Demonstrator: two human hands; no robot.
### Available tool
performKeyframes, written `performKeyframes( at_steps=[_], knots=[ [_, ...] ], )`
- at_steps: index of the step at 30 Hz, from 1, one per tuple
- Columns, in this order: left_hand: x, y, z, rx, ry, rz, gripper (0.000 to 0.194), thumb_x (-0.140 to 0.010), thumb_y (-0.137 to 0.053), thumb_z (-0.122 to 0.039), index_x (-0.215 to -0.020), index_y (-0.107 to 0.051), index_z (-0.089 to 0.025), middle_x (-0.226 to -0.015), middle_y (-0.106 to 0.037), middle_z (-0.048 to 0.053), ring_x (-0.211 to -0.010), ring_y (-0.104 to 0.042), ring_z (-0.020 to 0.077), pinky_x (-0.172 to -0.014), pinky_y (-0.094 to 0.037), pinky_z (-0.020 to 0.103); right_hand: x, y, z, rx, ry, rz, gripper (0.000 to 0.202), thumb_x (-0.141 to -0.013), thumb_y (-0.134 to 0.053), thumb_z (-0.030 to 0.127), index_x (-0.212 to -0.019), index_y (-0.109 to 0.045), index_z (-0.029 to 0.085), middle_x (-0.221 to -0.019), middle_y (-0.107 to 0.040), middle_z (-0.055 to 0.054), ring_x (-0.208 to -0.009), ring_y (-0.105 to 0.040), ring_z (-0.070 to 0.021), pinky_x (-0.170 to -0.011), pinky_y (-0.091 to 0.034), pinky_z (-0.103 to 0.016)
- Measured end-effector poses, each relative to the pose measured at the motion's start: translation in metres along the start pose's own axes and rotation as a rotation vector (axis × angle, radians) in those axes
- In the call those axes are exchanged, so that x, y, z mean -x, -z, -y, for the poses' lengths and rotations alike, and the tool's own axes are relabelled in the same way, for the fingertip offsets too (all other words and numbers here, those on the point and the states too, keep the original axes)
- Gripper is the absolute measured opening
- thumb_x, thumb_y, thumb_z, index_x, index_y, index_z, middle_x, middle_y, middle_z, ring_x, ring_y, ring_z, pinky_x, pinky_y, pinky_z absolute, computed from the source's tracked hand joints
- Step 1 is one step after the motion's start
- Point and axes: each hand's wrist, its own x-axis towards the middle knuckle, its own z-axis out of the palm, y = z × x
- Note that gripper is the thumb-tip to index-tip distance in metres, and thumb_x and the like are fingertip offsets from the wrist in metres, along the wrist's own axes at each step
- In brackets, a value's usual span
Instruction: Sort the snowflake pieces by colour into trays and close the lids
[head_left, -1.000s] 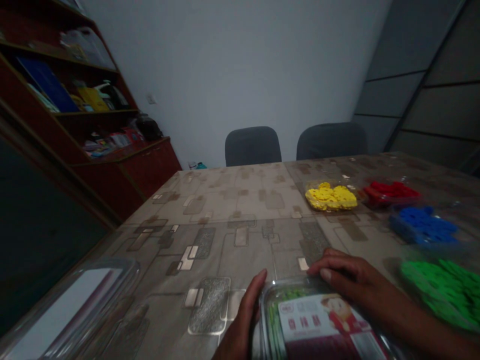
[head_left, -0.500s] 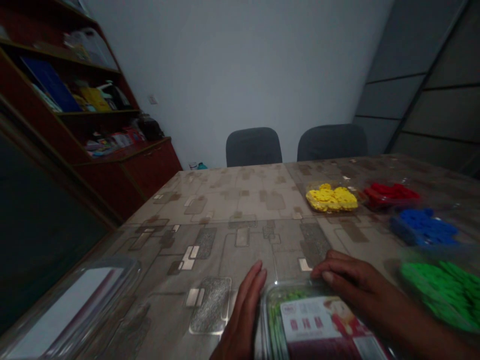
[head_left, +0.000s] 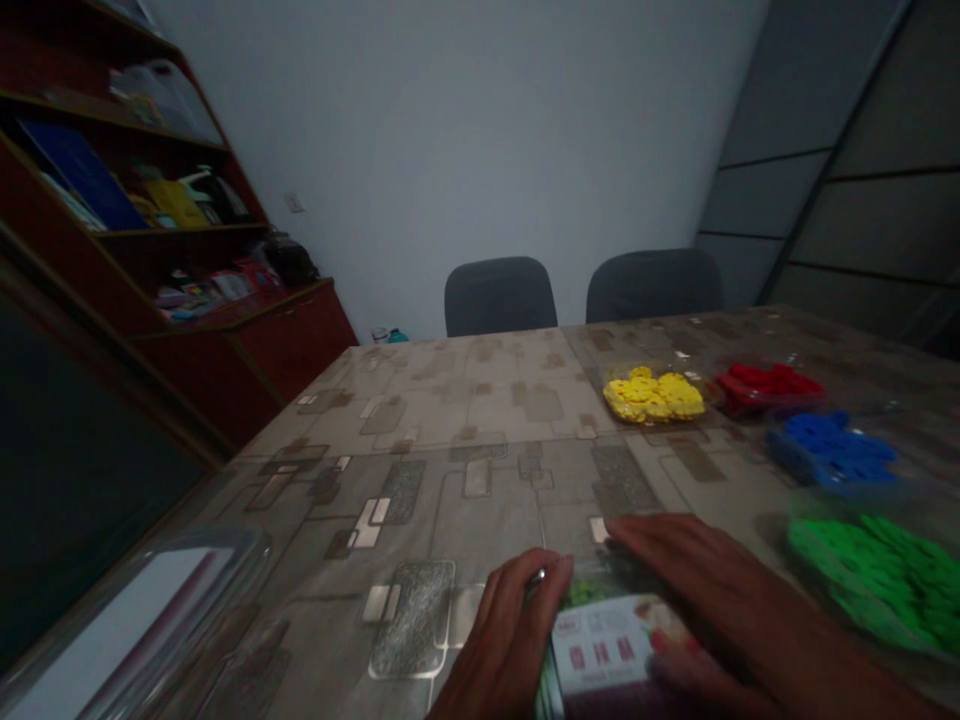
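Observation:
A clear plastic box with a printed label (head_left: 604, 655) and green contents lies on the table at the bottom centre. My left hand (head_left: 510, 630) rests over the box's left edge and far left corner, its fingers together and curved on the lid. Across the right side of the same box lies my right hand (head_left: 709, 590), fingers stretched forward over the far right corner and the thumb over the label. Both hands touch the box, and their palms hide parts of it.
Clear boxes of yellow pieces (head_left: 654, 397), red pieces (head_left: 769, 385), blue pieces (head_left: 836, 448) and green pieces (head_left: 881, 580) stand on the right. A clear container (head_left: 142, 620) lies at the left on the patterned table (head_left: 450, 400). Two chairs stand behind.
My left hand has moved right and onto the box's far left corner. My right hand has spread forward and flatter over the right side. The view has shifted slightly.

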Motion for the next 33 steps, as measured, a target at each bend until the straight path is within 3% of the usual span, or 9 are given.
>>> performKeyframes(
  at_steps=[3, 5, 8, 13, 20, 26, 33],
  knots=[
    [0.001, 0.000, 0.001, -0.017, -0.001, 0.023, 0.059, -0.084, -0.069, -0.035, -0.139, -0.052, -0.026, -0.141, -0.054, 0.018, -0.130, -0.046, 0.0368, -0.109, -0.034, 0.050, 0.016, -0.015, -0.017, 0.042, 0.050, 0.044, 0.059, -0.082, -0.068, 0.026, -0.134, -0.051, 0.048, -0.145, -0.051, 0.003, -0.129, -0.050, -0.0331, -0.105, -0.041, -0.054],
    [0.003, 0.000, 0.001, -0.031, -0.009, 0.036, 0.062, -0.083, -0.070, -0.035, -0.141, -0.049, -0.026, -0.142, -0.053, 0.017, -0.131, -0.045, 0.0367, -0.110, -0.034, 0.050, 0.019, -0.025, -0.023, 0.068, -0.014, 0.045, 0.053, -0.084, -0.064, 0.022, -0.128, -0.057, 0.051, -0.144, -0.051, 0.006, -0.131, -0.047, -0.0312, -0.107, -0.039, -0.053],
    [0.007, 0.001, 0.003, -0.020, 0.012, 0.047, 0.061, -0.087, -0.065, -0.034, -0.144, -0.045, -0.026, -0.147, -0.048, 0.017, -0.136, -0.041, 0.0351, -0.111, -0.033, 0.049, 0.012, -0.034, -0.024, 0.073, -0.152, 0.042, 0.040, -0.085, -0.064, 0.035, -0.124, -0.062, 0.047, -0.137, -0.059, 0.002, -0.126, -0.053, -0.0337, -0.104, -0.043, -0.054],
    [0.015, 0.003, 0.011, 0.038, 0.151, 0.032, 0.064, -0.087, -0.063, -0.039, -0.145, -0.043, -0.021, -0.156, -0.033, 0.016, -0.144, -0.026, 0.0338, -0.116, -0.025, 0.050, -0.001, -0.036, -0.015, 0.060, -0.364, 0.077, 0.047, -0.086, -0.056, 0.058, -0.130, -0.061, 0.040, -0.132, -0.064, -0.006, -0.121, -0.056, -0.0386, -0.101, -0.046, -0.058],
    [0.018, 0.002, 0.012, 0.090, 0.256, -0.015, 0.067, -0.083, -0.067, -0.045, -0.142, -0.048, -0.019, -0.152, -0.041, 0.019, -0.142, -0.033, 0.0345, -0.114, -0.029, 0.047, -0.001, -0.036, -0.013, 0.046, -0.324, 0.048, 0.042, -0.083, -0.059, 0.059, -0.122, -0.065, 0.042, -0.127, -0.067, -0.003, -0.118, -0.058, -0.0361, -0.100, -0.049, -0.051],
    [0.019, -0.002, 0.011, 0.075, 0.211, -0.045, 0.080, -0.078, -0.067, -0.058, -0.143, -0.047, -0.017, -0.147, -0.044, 0.024, -0.138, -0.039, 0.0360, -0.110, -0.036, 0.044, -0.006, -0.031, -0.003, 0.024, -0.395, 0.085, 0.045, -0.082, -0.058, 0.062, -0.118, -0.070, 0.036, -0.124, -0.068, -0.008, -0.116, -0.059, -0.0393, -0.098, -0.048, -0.056],
    [0.020, 0.000, 0.012, 0.053, 0.213, -0.027, 0.074, -0.081, -0.064, -0.056, -0.143, -0.047, -0.019, -0.152, -0.039, 0.022, -0.141, -0.032, 0.0385, -0.113, -0.032, 0.048, -0.008, -0.030, -0.002, 0.035, -0.374, 0.093, 0.049, -0.083, -0.056, 0.063, -0.120, -0.069, 0.034, -0.126, -0.067, -0.009, -0.118, -0.057, -0.0409, -0.100, -0.046, -0.060]
  ],
)
